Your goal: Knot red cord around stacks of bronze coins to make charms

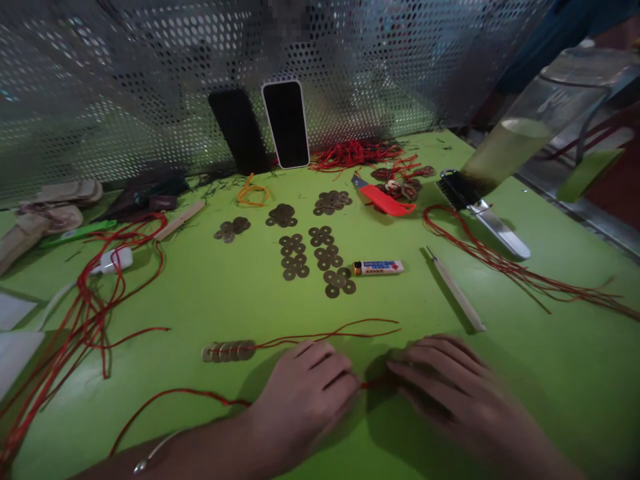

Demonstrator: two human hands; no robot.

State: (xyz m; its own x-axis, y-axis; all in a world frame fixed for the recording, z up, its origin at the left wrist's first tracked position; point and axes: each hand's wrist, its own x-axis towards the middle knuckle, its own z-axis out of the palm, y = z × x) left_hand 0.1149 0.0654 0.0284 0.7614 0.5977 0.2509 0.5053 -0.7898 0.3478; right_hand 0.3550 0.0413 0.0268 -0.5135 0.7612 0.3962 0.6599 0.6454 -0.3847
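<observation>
We note our left hand (305, 393) and right hand (445, 387) each pinching one red cord (373, 383) between them, low on the green table (550, 347). One strung row of coins (229, 351) lies left; two phones (286, 124) lean behind, one lighter (379, 267) mid-table.

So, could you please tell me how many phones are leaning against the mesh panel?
2. A black phone leans on the left, and a white-edged phone stands just right of it, both at the back of the green table. None seems hidden.
</observation>
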